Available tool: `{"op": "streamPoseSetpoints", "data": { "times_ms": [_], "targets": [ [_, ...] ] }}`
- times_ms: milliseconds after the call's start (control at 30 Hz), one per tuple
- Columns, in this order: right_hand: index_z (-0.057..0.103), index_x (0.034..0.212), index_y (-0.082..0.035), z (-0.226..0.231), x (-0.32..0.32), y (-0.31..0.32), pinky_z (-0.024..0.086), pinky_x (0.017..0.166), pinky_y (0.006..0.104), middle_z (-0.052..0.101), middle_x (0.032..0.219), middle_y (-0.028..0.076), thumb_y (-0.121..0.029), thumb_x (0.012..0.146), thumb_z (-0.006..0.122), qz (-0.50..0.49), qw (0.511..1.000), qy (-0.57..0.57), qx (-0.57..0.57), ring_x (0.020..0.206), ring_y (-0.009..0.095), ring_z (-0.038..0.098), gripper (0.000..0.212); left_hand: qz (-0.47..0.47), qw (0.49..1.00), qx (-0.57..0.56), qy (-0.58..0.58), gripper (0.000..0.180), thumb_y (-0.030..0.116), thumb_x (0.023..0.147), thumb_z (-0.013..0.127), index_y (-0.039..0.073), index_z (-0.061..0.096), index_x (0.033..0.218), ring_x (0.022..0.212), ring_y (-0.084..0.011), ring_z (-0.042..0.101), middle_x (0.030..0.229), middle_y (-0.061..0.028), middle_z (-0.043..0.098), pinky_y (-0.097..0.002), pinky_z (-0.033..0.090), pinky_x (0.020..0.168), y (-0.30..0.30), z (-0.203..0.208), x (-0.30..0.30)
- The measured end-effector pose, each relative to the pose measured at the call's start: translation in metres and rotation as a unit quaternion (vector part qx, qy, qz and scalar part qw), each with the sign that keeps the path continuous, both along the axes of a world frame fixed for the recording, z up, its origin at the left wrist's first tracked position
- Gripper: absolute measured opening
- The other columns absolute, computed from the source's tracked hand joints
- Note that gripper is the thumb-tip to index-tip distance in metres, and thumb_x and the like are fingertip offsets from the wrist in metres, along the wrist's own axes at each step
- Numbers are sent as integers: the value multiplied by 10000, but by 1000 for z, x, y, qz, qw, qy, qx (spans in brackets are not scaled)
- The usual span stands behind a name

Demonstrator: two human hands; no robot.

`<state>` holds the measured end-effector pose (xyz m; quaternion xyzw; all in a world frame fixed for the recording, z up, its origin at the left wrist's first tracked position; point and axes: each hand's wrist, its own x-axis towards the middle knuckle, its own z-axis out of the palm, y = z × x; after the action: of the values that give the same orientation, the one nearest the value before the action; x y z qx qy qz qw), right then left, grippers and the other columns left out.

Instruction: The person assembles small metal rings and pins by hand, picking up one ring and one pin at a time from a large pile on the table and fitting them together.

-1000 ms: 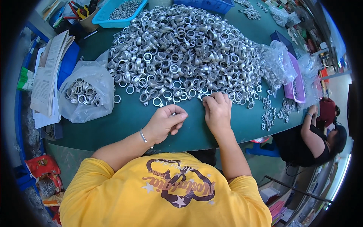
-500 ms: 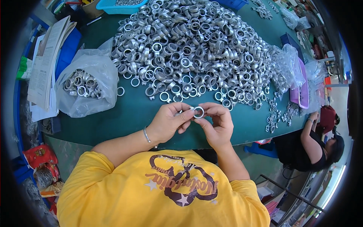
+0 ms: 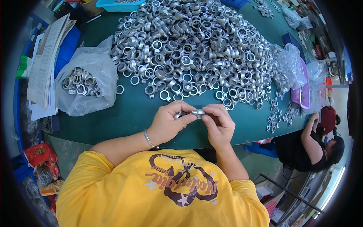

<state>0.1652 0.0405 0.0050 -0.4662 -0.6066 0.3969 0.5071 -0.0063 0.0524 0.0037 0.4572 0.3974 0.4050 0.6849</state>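
A silver metal ring part (image 3: 196, 112) is pinched between my left hand (image 3: 169, 122) and my right hand (image 3: 218, 125), just above the near edge of the green table (image 3: 128, 113). Both hands have fingers closed on it; a thin bracelet circles my left wrist. Beyond my hands a big heap of similar silver ring parts (image 3: 193, 49) covers the middle of the table. The part itself is mostly hidden by my fingertips.
A clear plastic bag (image 3: 85, 87) holding several ring parts lies at the left, beside stacked papers (image 3: 45, 64). A blue tray (image 3: 117, 3) stands at the back. More bags and a purple tray (image 3: 300, 87) lie at the right, where another person (image 3: 317, 147) sits.
My hands left the heap's edge, picked up a ring part and drew it toward me. It has turned between my fingers since half a second ago.
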Motion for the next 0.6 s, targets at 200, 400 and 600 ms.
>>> {"op": "streamPoseSetpoints", "data": {
  "times_ms": [200,400,600],
  "targets": [
    [598,922,47,-7,0,-2,481,688,222,589,931,117,80,765,621,23,995,89,-32,804,152,582,162,41,979,178,91,184,18,737,692,29,649,915,729,-87,534,826,-23,574,-199,415,623,0,-4,0],
    [586,944,49,-11,-2,-6,489,698,210,596,968,126,96,788,588,32,988,134,-74,827,146,598,163,69,963,240,97,183,17,707,715,42,661,879,722,-113,546,807,-32,590,-204,421,625,-2,-6,1],
    [586,951,52,-15,-4,-7,491,689,209,604,967,125,85,798,582,33,987,126,-89,809,134,598,157,72,953,269,120,188,32,701,725,52,664,877,702,-124,549,799,-36,593,-217,421,595,-2,-7,-2]
  ]
}}
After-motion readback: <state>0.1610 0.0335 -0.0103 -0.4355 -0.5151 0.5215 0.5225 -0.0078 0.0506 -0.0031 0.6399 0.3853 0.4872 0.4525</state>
